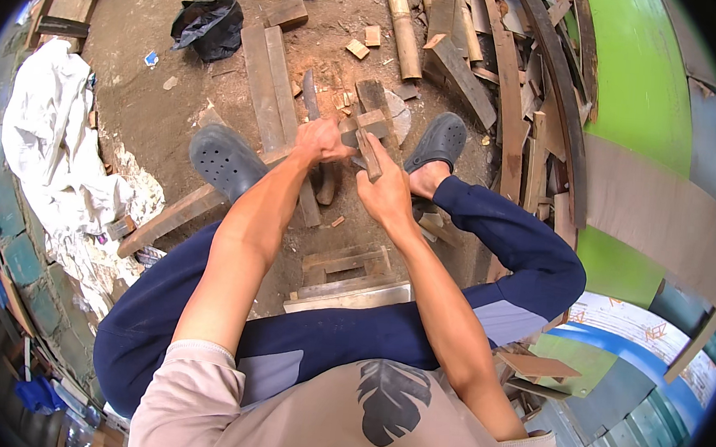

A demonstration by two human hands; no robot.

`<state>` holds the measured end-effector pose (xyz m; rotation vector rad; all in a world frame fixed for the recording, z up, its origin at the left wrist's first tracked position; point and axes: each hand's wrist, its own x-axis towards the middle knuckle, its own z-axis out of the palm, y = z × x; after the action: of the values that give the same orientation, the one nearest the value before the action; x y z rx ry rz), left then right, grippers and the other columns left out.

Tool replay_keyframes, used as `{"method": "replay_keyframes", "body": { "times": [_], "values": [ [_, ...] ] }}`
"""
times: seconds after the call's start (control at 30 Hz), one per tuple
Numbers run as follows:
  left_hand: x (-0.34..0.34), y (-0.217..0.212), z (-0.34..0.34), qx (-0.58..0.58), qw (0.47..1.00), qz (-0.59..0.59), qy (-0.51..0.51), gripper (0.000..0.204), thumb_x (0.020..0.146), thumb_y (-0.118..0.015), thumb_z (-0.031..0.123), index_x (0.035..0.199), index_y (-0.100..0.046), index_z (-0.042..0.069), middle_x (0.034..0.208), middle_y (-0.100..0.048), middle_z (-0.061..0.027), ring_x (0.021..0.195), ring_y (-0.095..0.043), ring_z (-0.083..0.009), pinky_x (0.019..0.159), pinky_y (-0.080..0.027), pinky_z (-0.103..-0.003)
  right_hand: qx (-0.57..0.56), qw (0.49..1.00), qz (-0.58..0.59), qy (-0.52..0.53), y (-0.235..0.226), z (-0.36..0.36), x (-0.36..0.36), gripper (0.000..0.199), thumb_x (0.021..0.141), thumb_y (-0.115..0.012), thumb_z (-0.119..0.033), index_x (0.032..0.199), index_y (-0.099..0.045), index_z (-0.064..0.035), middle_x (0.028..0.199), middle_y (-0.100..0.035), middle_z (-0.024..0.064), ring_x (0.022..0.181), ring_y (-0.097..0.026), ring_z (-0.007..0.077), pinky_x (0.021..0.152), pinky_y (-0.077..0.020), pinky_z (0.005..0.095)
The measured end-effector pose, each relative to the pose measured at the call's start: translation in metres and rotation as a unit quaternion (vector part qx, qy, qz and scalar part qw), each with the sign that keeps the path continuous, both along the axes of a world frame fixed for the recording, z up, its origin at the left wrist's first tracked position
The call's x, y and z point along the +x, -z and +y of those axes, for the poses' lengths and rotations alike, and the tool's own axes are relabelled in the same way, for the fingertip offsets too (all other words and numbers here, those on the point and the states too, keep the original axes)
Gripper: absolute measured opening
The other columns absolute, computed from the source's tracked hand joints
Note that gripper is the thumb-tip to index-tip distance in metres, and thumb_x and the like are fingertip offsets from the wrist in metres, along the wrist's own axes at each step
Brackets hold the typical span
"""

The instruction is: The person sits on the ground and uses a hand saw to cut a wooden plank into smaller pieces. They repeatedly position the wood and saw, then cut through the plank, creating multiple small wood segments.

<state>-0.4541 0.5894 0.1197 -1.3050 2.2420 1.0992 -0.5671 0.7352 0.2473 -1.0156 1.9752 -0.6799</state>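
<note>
My left hand point(322, 142) is closed in front of me, and what its fingers hold is hidden. Just to its right, my right hand point(385, 194) grips a short, narrow wooden piece point(369, 157) that slants up and away. Against the far end of this piece lies a small wooden block point(372, 124). A thin dark strip point(309, 95), like a blade, shows beyond my left hand. Below that hand a rounded brown wooden end point(326, 186) sticks out; I cannot tell whether the two join.
Long planks point(261, 81) lie ahead, with small wood offcuts point(357, 49) nearby. A black plastic bag point(209, 27) sits farther left. Heaped timber point(510, 109) and a green panel point(639, 69) stand right. White cloth point(55, 124) lies left. A wooden frame point(346, 265) is between my legs.
</note>
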Motion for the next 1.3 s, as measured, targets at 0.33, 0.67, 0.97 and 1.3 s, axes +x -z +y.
{"method": "replay_keyframes", "body": {
  "times": [0.33,0.67,0.97,1.3],
  "values": [
    [0.024,0.006,-0.009,-0.009,0.999,-0.015,-0.03,0.075,0.067,-0.082,0.053,0.113,-0.069,-0.004,0.104,-0.076,-0.0253,0.101,-0.075,-0.0392,0.091,-0.058,-0.048,-0.051,0.998,-0.026,-0.021,-0.082,0.061,0.01,0.073,0.083,-0.059,0.001,0.154,-0.05,-0.0085,0.123,-0.069,0.0308,0.109,-0.069,0.0468,0.09,-0.0574,0.045],
    [0.015,0.013,-0.003,0.004,1.0,-0.014,-0.011,0.085,0.067,-0.081,0.057,0.123,-0.065,-0.005,0.101,-0.076,-0.0262,0.098,-0.075,-0.0403,0.088,-0.058,-0.048,0.008,0.999,-0.029,-0.019,-0.118,0.094,0.015,0.076,0.084,-0.062,-0.003,0.158,-0.045,-0.0108,0.111,-0.07,0.0327,0.096,-0.069,0.0508,0.083,-0.0581,0.0487],
    [-0.001,0.001,-0.003,0.009,1.0,-0.011,-0.016,0.082,0.069,-0.08,0.057,0.12,-0.065,-0.005,0.101,-0.075,-0.027,0.099,-0.074,-0.041,0.089,-0.058,-0.047,0.116,0.993,-0.031,-0.002,-0.009,-0.031,-0.001,0.071,0.086,-0.061,-0.004,0.155,-0.047,-0.0083,0.123,-0.066,0.0343,0.11,-0.065,0.0499,0.09,-0.0562,0.0451],
    [0.015,0.0,-0.006,-0.001,1.0,-0.009,-0.02,0.081,0.069,-0.079,0.057,0.118,-0.065,-0.005,0.101,-0.075,-0.0269,0.099,-0.073,-0.0424,0.089,-0.058,-0.05,-0.033,0.998,-0.046,-0.015,-0.115,0.083,0.014,0.074,0.085,-0.058,0.002,0.157,-0.045,-0.0059,0.123,-0.069,0.0322,0.103,-0.07,0.0489,0.088,-0.0585,0.0437]
  ]
}}
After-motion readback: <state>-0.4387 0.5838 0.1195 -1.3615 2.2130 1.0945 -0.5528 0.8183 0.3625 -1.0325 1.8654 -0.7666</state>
